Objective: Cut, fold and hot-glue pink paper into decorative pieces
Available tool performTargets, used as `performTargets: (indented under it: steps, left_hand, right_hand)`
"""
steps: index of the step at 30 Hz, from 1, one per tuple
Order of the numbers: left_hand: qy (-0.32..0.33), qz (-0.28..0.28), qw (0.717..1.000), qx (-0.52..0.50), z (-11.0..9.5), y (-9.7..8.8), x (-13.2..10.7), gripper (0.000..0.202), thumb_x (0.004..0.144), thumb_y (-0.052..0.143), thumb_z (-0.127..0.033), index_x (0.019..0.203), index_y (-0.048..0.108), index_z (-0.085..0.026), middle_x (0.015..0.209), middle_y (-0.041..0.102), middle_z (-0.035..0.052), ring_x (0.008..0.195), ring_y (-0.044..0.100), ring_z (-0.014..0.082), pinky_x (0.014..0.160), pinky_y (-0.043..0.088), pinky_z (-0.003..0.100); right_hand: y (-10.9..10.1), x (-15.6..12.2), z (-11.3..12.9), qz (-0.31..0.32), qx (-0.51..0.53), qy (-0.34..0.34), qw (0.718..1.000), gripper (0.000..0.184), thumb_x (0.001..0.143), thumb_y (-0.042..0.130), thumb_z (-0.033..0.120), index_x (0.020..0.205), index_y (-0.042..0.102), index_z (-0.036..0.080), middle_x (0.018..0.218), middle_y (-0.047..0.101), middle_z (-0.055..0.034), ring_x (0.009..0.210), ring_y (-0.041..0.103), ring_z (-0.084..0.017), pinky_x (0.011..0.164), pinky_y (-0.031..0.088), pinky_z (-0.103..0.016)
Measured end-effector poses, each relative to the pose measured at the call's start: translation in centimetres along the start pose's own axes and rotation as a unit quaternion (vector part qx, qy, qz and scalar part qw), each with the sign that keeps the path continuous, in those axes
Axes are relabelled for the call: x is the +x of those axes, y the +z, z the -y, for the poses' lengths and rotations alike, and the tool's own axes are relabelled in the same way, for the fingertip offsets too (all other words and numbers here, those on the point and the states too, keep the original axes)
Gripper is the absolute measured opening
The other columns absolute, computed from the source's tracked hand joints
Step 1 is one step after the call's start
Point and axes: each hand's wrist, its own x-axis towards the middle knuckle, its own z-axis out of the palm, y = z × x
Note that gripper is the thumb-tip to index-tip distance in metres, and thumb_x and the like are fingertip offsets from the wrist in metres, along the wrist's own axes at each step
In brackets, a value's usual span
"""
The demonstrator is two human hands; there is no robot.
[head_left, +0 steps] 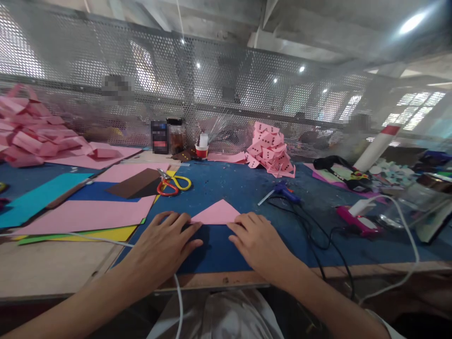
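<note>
Pink triangle pinned flat at both ends

The folded-looking pink paper triangle (218,214) lies on the blue work surface (215,256) directly in front of the person, point away, long edge near, probably placed so that both arms reach it evenly. The left hand (165,238) covers its left corner and the right hand (260,241) its right, seemingly to hold the edge straight and stop it lifting. The fingers of each hand are slightly bent, close together and laid over the paper, neither clenched nor gripping; both thumbs stand apart below the edge, seemingly off the paper. The scissors (171,179) and glue gun (286,192) rest beyond the hands, on opposite sides, perhaps to leave the middle free yet stay within reach
</note>
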Motion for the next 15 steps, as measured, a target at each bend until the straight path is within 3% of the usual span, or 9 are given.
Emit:
performTargets:
  steps: [5,9,15]
  left_hand:
    - [0.018,0.017,1.000,0.002,-0.5,0.2,0.7,0.033,0.098,0.041,-0.040,0.115,0.062,-0.020,0.101,0.062,0.0090,0.094,0.057,0.0235,0.086,0.039,0.039]
    - [0.043,0.027,0.998,0.037,-1.0,-0.5,1.6,0.034,0.098,0.042,-0.038,0.127,0.055,-0.026,0.100,0.061,0.0088,0.091,0.057,0.0241,0.082,0.039,0.040]
    - [0.046,0.032,0.998,0.027,-1.3,-0.4,2.0,0.031,0.096,0.046,-0.036,0.124,0.058,-0.027,0.103,0.061,0.0090,0.095,0.056,0.0251,0.080,0.039,0.038]
  right_hand:
    - [0.7,1.4,1.1,0.008,0.019,-0.038,0.999,0.030,0.098,0.047,0.037,0.121,0.058,0.021,0.107,0.060,-0.0088,0.100,0.051,-0.023,0.084,0.041,-0.039]
    - [1.0,1.7,1.2,0.013,0.009,-0.028,0.999,0.030,0.099,0.043,0.036,0.122,0.057,0.021,0.107,0.059,-0.0082,0.100,0.050,-0.024,0.083,0.041,-0.040]
    - [1.0,1.9,1.1,0.014,0.016,-0.020,1.000,0.025,0.099,0.043,0.029,0.115,0.060,0.021,0.105,0.059,-0.0071,0.100,0.051,-0.023,0.081,0.043,-0.038]
